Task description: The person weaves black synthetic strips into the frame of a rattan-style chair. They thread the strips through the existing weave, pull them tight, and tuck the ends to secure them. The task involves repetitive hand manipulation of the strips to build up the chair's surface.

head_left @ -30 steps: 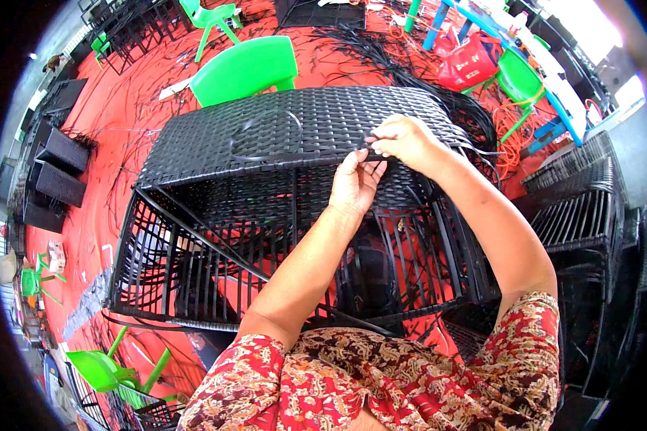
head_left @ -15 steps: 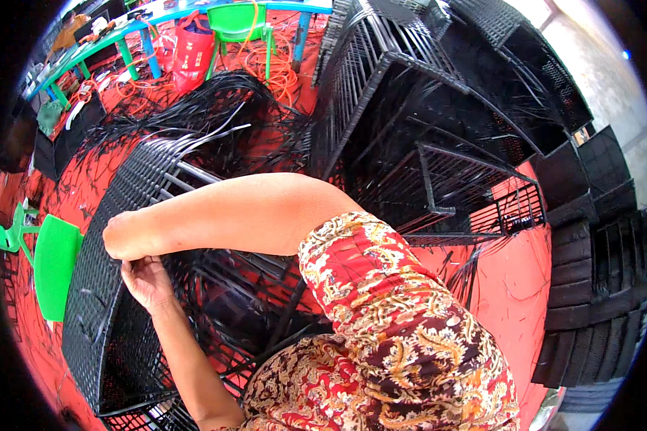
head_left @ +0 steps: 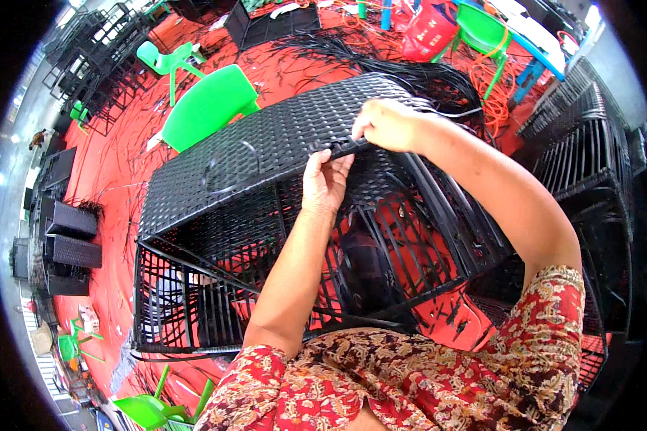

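A black woven wicker furniture frame (head_left: 266,154) stands tilted in front of me, with a closely woven top panel and open bars below. At the panel's near edge, my left hand (head_left: 325,183) grips the rim, thumb on top and fingers beneath. Just to its right, my right hand (head_left: 387,126) is closed in a pinch against the same edge; what it holds is hidden by its fingers. Between the hands lies a short dark length of the rim. Loose shiny strands (head_left: 449,113) stick out from the panel's far right end, past my right hand.
Behind the frame stands a green plastic chair (head_left: 212,108). A heap of black strips (head_left: 410,72) lies on the red floor covering (head_left: 115,194), near a red bag (head_left: 428,34) and orange cords (head_left: 497,97). More black wicker pieces (head_left: 575,144) are stacked at the right.
The view has swung left, so the frame and chairs appear farther right. My hands stay at the frame's edge; my right hand no longer crosses over the left and now sits right of it.
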`<state>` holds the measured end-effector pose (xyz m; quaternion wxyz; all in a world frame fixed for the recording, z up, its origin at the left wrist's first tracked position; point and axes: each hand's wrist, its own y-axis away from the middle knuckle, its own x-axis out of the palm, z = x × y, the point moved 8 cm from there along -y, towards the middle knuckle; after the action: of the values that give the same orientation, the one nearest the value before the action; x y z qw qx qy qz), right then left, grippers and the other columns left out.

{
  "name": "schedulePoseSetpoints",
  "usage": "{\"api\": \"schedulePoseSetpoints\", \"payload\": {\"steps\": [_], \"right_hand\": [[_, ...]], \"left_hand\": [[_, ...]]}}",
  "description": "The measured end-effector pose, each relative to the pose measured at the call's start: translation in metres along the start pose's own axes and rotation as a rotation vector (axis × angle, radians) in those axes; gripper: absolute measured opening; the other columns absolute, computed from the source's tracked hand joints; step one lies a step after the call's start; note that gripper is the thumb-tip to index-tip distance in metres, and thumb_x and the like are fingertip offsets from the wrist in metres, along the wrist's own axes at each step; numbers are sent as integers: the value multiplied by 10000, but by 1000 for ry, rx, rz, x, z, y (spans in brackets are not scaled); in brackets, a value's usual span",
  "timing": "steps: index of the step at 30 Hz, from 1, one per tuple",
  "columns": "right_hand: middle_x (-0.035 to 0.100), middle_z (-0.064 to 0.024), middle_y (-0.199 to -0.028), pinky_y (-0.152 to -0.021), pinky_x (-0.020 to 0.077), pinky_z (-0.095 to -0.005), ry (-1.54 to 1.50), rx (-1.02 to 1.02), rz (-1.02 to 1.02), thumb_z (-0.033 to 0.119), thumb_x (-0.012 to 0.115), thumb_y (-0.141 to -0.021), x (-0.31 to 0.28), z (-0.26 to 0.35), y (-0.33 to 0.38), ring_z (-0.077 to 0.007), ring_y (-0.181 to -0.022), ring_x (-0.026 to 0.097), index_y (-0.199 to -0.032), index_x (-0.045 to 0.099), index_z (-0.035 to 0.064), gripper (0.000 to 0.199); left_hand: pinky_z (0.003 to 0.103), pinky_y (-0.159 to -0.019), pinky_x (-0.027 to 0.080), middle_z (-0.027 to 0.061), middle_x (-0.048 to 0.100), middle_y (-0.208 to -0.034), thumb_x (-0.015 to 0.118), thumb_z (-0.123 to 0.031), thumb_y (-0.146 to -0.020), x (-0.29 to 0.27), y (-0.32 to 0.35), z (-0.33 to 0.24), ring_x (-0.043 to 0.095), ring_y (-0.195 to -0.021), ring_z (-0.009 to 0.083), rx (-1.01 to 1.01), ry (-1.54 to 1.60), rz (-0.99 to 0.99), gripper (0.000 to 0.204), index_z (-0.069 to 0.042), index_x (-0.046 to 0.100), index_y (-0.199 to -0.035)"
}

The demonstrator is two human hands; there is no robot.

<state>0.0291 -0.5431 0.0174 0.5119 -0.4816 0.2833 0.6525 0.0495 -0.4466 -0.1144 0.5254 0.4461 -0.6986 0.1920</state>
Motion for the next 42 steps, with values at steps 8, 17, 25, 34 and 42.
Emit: {"api": "schedulePoseSetpoints", "payload": {"steps": [8, 17, 25, 34, 42], "right_hand": [[560, -117, -837, -801, 433, -368, 115, 71, -268, 17, 520, -735, 15, 5, 10, -283, -875, 533, -855, 643, 31, 173], [550, -126, -890, -800, 417, -390, 78, 18, -271, 83, 510, -743, 15, 25, 28, -304, -904, 517, -878, 638, 25, 194], [541, -158, -997, -859, 407, -401, 101, 267, -269, 126, 512, -756, 22, -6, 22, -323, -986, 501, -987, 621, 28, 274], [591, -121, -735, -675, 469, -360, -261, 233, -266, 112, 613, -686, 11, -4, 18, -267, -732, 583, -767, 654, 36, 118], [564, -130, -758, -717, 445, -389, -111, 178, -310, 128, 640, -680, 20, 9, 13, -296, -789, 551, -726, 641, 39, 100]], "left_hand": [[411, -949, 392, 110, 614, -1010, 575, -102, -684, 9, -3, 5, 573, -974, 266, -5, 8, 136, 310, -37, 555, -986], [419, -925, 399, 80, 630, -980, 575, -120, -690, 13, 5, 8, 575, -961, 235, -40, -6, 167, 259, -50, 590, -939], [472, -909, 390, 15, 623, -907, 617, -125, -687, 10, 8, 9, 552, -928, 198, -139, -39, 160, 105, -116, 615, -792], [467, -906, 388, 19, 631, -957, 600, -130, -728, 7, 8, 6, 563, -948, 186, -135, -84, 205, 118, -103, 628, -840], [460, -910, 385, 38, 637, -962, 599, -138, -737, 12, 11, 6, 568, -945, 197, -120, -35, 227, 143, -102, 628, -872]]}}
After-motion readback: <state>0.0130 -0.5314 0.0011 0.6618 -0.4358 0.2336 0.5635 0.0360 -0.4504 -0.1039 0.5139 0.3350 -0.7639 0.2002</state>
